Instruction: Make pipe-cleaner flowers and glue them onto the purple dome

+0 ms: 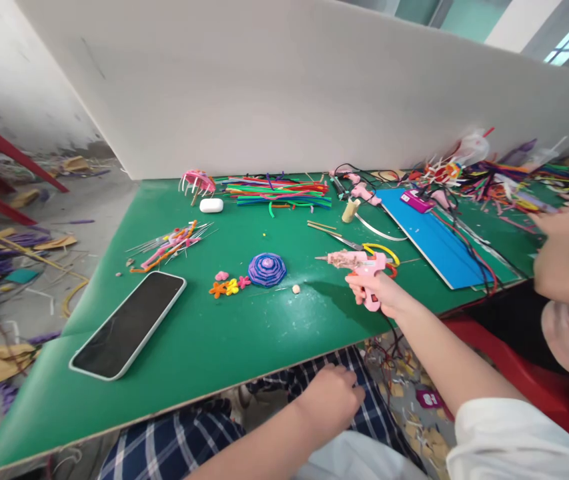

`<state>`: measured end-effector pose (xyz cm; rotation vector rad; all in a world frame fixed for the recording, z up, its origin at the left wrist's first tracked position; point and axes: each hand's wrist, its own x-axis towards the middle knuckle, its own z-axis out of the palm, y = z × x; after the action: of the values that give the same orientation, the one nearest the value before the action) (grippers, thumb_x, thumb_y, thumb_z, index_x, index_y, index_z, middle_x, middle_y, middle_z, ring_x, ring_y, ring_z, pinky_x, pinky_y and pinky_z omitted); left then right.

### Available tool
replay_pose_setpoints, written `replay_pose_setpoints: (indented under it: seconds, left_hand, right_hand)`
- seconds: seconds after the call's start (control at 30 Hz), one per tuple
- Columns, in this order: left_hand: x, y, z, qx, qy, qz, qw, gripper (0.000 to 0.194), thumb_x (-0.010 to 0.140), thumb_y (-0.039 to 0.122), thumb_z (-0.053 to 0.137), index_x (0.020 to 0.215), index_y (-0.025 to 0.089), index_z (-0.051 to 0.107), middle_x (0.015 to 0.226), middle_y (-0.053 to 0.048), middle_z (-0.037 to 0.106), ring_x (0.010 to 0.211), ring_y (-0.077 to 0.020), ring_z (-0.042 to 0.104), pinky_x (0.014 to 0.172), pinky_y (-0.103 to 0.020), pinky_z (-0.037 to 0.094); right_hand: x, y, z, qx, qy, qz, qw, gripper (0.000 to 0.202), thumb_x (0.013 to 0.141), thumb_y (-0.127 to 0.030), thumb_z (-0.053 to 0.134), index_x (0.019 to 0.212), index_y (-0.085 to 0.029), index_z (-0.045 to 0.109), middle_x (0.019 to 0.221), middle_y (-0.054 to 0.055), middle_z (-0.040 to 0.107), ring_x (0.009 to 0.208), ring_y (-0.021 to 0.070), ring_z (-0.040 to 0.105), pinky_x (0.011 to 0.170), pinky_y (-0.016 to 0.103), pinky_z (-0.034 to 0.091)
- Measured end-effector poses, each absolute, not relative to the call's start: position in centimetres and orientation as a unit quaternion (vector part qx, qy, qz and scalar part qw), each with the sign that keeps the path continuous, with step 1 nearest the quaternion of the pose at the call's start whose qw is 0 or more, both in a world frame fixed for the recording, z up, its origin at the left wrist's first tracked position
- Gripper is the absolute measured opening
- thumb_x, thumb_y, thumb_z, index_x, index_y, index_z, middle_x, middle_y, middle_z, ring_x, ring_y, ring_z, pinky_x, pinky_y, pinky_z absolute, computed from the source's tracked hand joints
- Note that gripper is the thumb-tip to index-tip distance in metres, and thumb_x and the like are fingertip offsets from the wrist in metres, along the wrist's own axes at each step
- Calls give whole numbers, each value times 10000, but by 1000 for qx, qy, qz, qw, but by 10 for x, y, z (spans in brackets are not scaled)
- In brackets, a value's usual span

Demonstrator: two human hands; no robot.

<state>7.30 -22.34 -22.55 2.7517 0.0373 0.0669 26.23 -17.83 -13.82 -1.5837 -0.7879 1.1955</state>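
My right hand is wrapped round the handle of a pink glue gun, held above the green table with its nozzle pointing left. My left hand rests curled over my lap below the table edge; what its fingers hold, if anything, is hidden. Left of the nozzle lies a blue and purple spiral disc. Small orange, yellow and pink flowers sit beside it, and a small beige ball is near its lower right. Yellow-handled scissors lie behind the glue gun.
A phone lies on the green table at the left. Farther back are a white case, bundled pipe cleaners and a blue board. Another person's hands work at the far right. A white partition stands behind.
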Motion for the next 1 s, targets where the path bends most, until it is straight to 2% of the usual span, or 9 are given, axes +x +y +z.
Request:
replay_pose_setpoints:
  seconds: [0.13,0.33,0.43,0.53,0.67,0.83,1.0]
  left_hand:
    - [73,-223,-225,981,9,23,191,79,813,206,503,816,147,556,796,-69,584,736,-195,549,642,-325,445]
    - [73,-224,-226,981,12,29,192,62,797,205,526,805,151,555,776,-62,576,727,-195,545,635,-323,443]
    - [73,-224,-228,982,12,33,186,62,796,211,529,798,154,552,774,-56,573,718,-197,544,628,-327,447]
    - [73,-225,-231,982,8,35,186,63,788,215,542,793,153,549,774,-52,572,712,-198,546,617,-327,449]
    - [73,-225,-231,982,8,42,185,57,789,208,539,784,152,543,762,-48,569,707,-199,547,609,-330,447]
    - [73,-224,-229,981,13,50,186,56,790,212,541,780,157,541,766,-47,572,708,-198,543,611,-329,447]
    - [74,-226,-231,981,9,51,185,60,795,215,532,780,157,542,753,-41,566,700,-197,540,606,-328,447]
  right_hand:
    - [263,-177,-143,-622,-294,534,491,276,576,-302,752,671,-159,536,550,-38,534,445,60,456,445,206,413]
    - [260,-175,-151,-602,-295,547,502,316,617,-293,714,541,-177,431,419,-75,384,370,46,343,377,201,297]
    - [260,-176,-148,-578,-273,568,519,303,608,-265,710,536,-180,429,413,-78,365,372,46,316,373,201,278]
    - [260,-178,-142,-557,-290,575,524,263,629,-258,703,560,-169,465,466,-57,429,412,50,356,413,204,328]
    - [257,-181,-136,-549,-310,578,519,214,626,-260,720,688,-169,536,649,-21,548,523,68,463,486,206,388]
    - [254,-181,-137,-571,-313,546,527,282,589,-257,749,587,-166,482,537,-58,444,471,54,405,459,198,369]
    - [253,-180,-136,-586,-325,523,527,342,587,-299,756,518,-163,450,481,-61,406,476,58,392,514,217,427]
